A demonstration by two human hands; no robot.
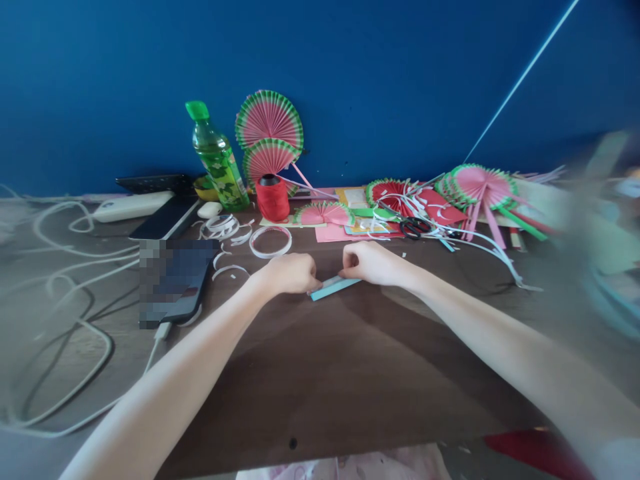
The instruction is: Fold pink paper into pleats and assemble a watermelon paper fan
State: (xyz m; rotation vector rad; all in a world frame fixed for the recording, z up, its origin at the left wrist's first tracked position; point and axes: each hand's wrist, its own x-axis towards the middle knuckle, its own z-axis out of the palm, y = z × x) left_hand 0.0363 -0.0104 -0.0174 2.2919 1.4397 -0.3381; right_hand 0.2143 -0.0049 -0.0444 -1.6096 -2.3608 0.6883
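A narrow light-blue folded paper strip [335, 289] lies at a slant on the dark table, between my two hands. My left hand [294, 272] is closed, its fingertips pressed at the strip's left end. Closed as well, my right hand [373, 263] pinches the strip's upper edge near the right end. The fingers partly cover the strip's far edge. Just beyond my hands lie a roll of white tape [271, 242], a red thread spool [272, 199] and a pink-and-green pleated paper fan [325, 213].
Left are a phone [183, 283] with white cables [100, 327] and a tilted green-capped bottle [217, 160]. Round paper fans [269, 120] lean on the blue wall. Black scissors [416, 228], white strips and coloured paper sit back right, beside stacked fans [480, 187].
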